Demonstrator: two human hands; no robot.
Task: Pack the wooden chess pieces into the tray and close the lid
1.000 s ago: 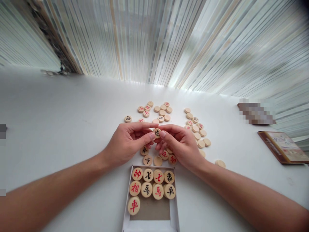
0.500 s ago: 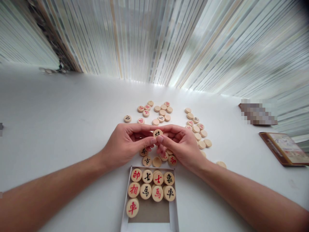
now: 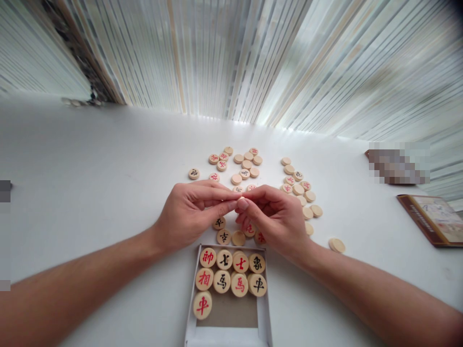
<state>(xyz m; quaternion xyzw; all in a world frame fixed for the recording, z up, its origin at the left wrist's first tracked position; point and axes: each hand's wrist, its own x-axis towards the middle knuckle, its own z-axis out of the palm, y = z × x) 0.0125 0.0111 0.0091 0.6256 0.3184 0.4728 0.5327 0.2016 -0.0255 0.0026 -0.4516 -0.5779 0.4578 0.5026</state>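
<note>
Between the fingertips of both hands is a small wooden Chinese chess piece (image 3: 241, 198), mostly covered, only a sliver of it showing. My left hand (image 3: 193, 207) comes in from the left, its thumb and fingers closed at the piece. From the other side my right hand (image 3: 278, 217) pinches it between thumb and forefinger. Just below the hands lies an open white box (image 3: 227, 312) holding rows of pieces with red and black characters. A red-marked piece (image 3: 202, 305) sits alone in its third row, at the left.
Loose pieces lie on the white table (image 3: 90, 168) beyond and under the hands, some face up, such as a black-marked one (image 3: 194, 173), others blank side up. A pair (image 3: 337, 245) lies right of my forearm. A brown booklet (image 3: 434, 219) rests far right, before a string curtain (image 3: 202, 58).
The held piece has turned from showing its black character to nearly edge-on between the fingers. The whole view has shifted slightly; the boxed pieces keep their places.
</note>
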